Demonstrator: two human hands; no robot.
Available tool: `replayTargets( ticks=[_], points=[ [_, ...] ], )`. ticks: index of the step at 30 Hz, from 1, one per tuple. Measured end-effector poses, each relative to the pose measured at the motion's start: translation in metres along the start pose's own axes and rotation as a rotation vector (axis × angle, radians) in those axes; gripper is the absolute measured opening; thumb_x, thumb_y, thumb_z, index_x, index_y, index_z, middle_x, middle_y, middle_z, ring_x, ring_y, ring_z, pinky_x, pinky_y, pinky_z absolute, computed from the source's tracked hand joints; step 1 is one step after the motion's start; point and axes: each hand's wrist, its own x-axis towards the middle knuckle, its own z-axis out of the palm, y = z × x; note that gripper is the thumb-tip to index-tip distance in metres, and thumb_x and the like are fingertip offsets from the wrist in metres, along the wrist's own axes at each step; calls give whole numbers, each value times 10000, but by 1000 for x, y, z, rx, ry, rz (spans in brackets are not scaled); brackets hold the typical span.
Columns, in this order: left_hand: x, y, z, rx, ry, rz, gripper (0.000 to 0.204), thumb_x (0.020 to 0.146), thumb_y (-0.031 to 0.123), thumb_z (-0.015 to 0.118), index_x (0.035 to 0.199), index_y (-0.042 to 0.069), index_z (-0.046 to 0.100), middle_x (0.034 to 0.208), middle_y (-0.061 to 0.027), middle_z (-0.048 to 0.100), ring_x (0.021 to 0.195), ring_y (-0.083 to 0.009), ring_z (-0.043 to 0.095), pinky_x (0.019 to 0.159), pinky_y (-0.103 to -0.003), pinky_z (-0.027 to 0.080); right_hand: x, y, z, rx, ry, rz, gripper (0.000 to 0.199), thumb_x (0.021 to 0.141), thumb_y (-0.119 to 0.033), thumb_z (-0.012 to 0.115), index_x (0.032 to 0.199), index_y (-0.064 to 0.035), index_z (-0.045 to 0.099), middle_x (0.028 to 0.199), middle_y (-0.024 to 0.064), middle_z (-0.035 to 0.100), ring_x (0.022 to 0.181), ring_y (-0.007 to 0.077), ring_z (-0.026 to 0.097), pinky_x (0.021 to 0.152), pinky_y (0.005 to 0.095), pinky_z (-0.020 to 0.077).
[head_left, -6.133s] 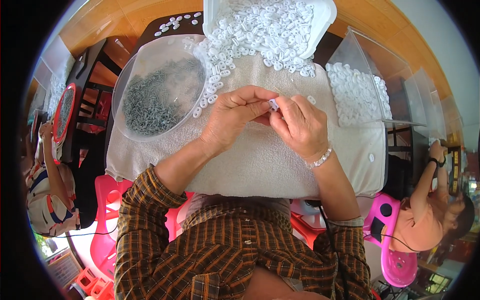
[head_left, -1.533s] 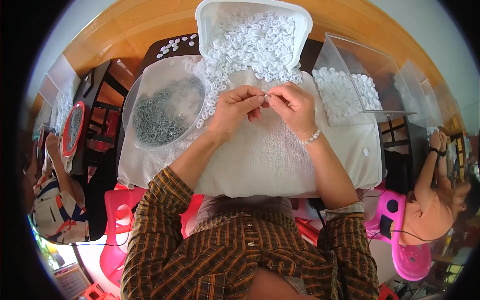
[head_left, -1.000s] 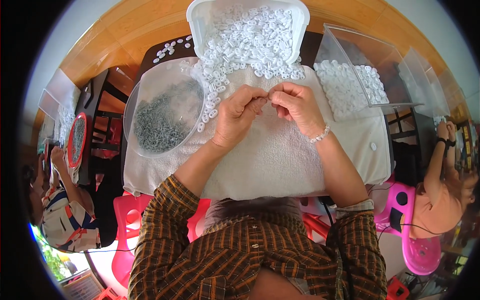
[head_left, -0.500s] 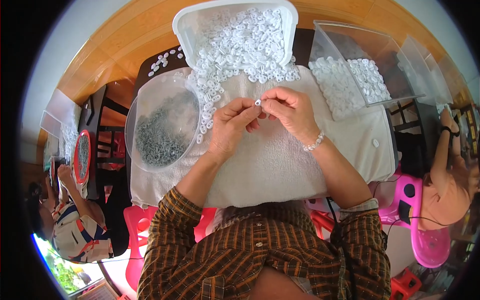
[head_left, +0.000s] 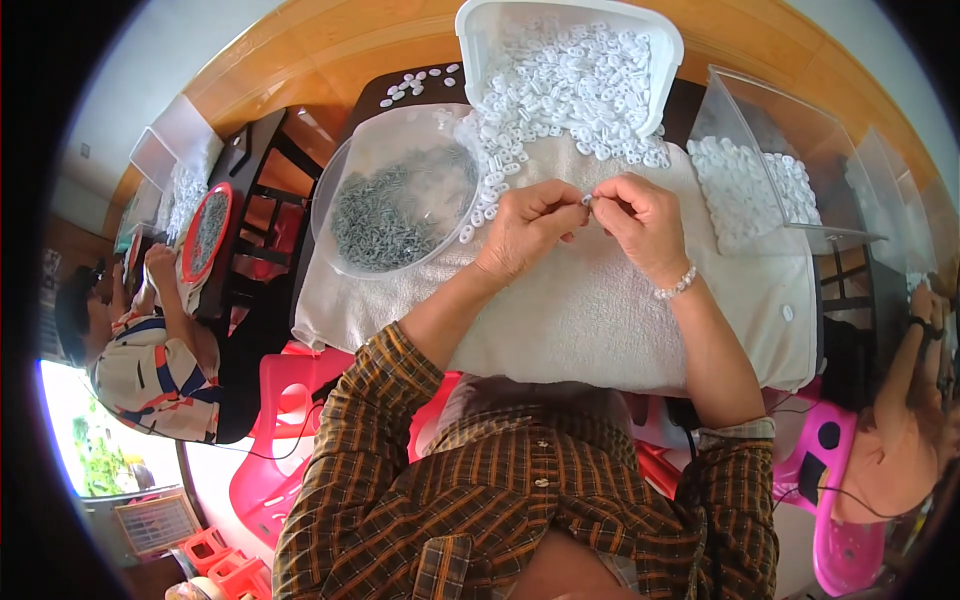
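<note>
My left hand (head_left: pixel 527 228) and my right hand (head_left: pixel 645 226) meet fingertip to fingertip above the towel, both closed in a pinch. Between them is a small white oval plastic piece (head_left: pixel 587 200), mostly covered by the fingers. Whether a screw is held with it I cannot make out. Left of my left hand, a round clear tub (head_left: pixel 322 215) holds a heap of small grey screws (head_left: pixel 385 222). Beyond my hands, a white bin (head_left: pixel 672 60) lies tipped toward me. Many loose white oval pieces (head_left: pixel 570 85) with two holes spill from it onto the towel.
A pale towel (head_left: pixel 560 330) covers the dark table. At the right stands a clear box (head_left: pixel 800 180) with white pieces in and beside it. One oval piece (head_left: pixel 788 313) lies alone near the right edge. People sit at tables on the left (head_left: pixel 160 370) and right (head_left: pixel 890 440).
The whole view has turned, so the table and hands appear farther right. My fingertips are still together; the white piece between them shows less than before.
</note>
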Motion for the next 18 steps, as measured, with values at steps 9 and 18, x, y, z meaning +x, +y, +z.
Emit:
replayTargets(
  ticks=[9, 18],
  points=[
    [-29, 46, -47, 607, 219, 281, 123, 841, 36, 599, 948, -5, 643, 802, -11, 617, 681, -51, 544, 604, -201, 437, -1, -6, -4, 16, 118, 6, 91, 782, -80, 607, 730, -8, 623, 635, 4, 585, 489, 57, 515, 457, 211, 393],
    [-30, 15, -118, 1085, 149, 91, 212, 753, 106, 605, 944, 38, 666, 811, -129, 605, 807, -284, 597, 722, -362, 454, -5, -1, 0, 11, 53, 1, 107, 775, -109, 614, 730, -14, 638, 618, 0, 585, 481, 55, 503, 453, 216, 387]
  ],
)
